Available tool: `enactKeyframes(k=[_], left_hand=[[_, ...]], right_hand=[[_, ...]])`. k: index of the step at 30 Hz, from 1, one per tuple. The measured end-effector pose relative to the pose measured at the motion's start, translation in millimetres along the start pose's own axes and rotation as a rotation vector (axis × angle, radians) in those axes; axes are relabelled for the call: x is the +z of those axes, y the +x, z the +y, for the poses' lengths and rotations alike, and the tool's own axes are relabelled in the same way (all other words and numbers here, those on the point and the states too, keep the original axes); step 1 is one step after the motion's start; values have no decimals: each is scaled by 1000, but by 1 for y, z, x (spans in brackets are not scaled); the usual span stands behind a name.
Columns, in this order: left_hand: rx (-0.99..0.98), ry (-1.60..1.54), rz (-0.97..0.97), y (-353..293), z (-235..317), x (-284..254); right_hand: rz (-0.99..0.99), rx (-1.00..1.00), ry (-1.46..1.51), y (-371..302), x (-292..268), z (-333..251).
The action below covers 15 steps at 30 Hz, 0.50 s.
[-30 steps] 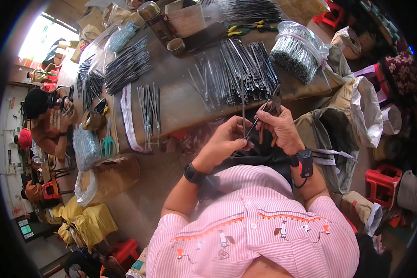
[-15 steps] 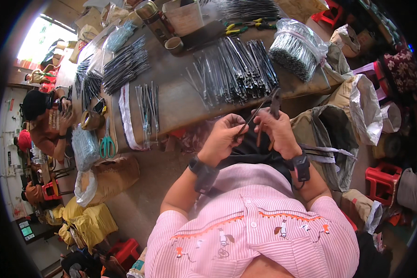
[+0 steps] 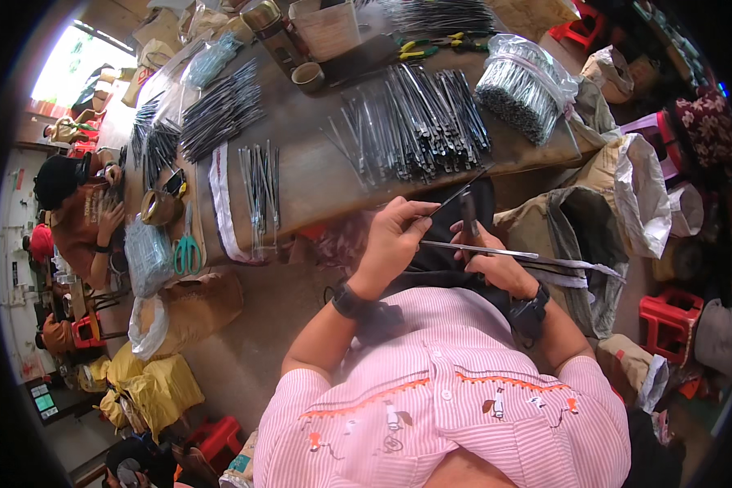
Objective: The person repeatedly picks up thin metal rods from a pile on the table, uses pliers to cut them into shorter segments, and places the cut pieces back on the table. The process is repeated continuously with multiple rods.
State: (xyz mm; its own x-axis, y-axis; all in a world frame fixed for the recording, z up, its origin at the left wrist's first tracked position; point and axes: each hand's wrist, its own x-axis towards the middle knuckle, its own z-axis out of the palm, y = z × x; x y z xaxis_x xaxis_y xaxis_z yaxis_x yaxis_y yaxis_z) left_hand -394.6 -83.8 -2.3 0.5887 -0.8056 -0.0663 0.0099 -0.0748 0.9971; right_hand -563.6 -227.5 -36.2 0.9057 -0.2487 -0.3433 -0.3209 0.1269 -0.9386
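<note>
Shirt (image 3: 455, 407), pink-striped, fills the 6 o'clock edge, with both forearms rising from it toward centre. Left hand (image 3: 394, 236), a dark band on its wrist, has its fingers pinched together on a thin dark rod (image 3: 455, 195) that slants up toward 1 o'clock. Right hand (image 3: 496, 264), just beside it at 3 o'clock, is closed around a dark tool (image 3: 469, 215) standing upright from the fist; a second, pale rod (image 3: 480, 252) lies level across this hand, though whether the fingers clamp it cannot be told. Both hands sit over the lap, just short of the table (image 3: 317, 179) edge. Beyond them at 12 o'clock, a broad spread of dark rods (image 3: 415, 122) lies on the table, with a smaller row (image 3: 260, 183) at 10 o'clock. A clear bag of rods (image 3: 525, 85) rests at 1 o'clock. Farther out stand a cup (image 3: 307, 76), a flask (image 3: 268, 28) and yellow-handled pliers (image 3: 415, 50). Green scissors (image 3: 187, 252) and a tape roll (image 3: 159, 207) lie at 9 o'clock near the table end, where another person (image 3: 81, 211) sits. A tan bag (image 3: 577, 236) hangs open at 3 o'clock, with a red stool (image 3: 667, 321) beyond it.
</note>
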Motion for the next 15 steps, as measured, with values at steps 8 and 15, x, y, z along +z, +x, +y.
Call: enactKeyframes(k=[8, 15], left_hand=[[36, 55, 13, -2, 2, 0], [64, 43, 38, -3, -1, 6]], right_hand=[[211, -236, -529, 3, -3, -11], [283, -329, -757, 5, -5, -16]])
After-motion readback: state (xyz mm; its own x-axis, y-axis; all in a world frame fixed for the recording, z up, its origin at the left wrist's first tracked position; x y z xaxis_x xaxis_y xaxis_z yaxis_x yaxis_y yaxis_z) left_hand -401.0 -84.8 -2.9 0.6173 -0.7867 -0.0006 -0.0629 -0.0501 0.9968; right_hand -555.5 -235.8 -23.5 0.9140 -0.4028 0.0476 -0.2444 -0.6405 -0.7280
